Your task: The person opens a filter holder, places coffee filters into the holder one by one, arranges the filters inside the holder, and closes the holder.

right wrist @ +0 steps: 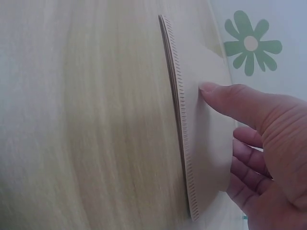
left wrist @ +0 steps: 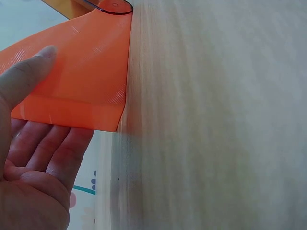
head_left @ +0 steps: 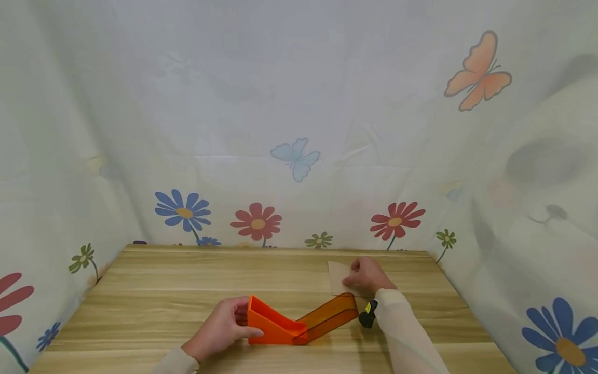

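An orange plastic coffee filter holder (head_left: 274, 331) stands on the table, its amber see-through lid (head_left: 327, 318) swung out to the right. My left hand (head_left: 220, 324) grips the holder's tall left end. In the left wrist view the thumb (left wrist: 31, 72) lies on the holder's flat side, and the other fingers are partly hidden behind it. Beyond the lid, my right hand (head_left: 372, 275) holds a thin stack of brown paper coffee filters (head_left: 337, 279). The right wrist view shows the stack's crimped edge (right wrist: 181, 110), with the thumb on its face and the other fingers behind.
The wood-grain table (head_left: 196, 275) reaches back to a pale curtain (head_left: 224, 104) printed with flowers and butterflies. A black wrist camera (head_left: 367, 315) sits by my right cuff, close to the lid's end.
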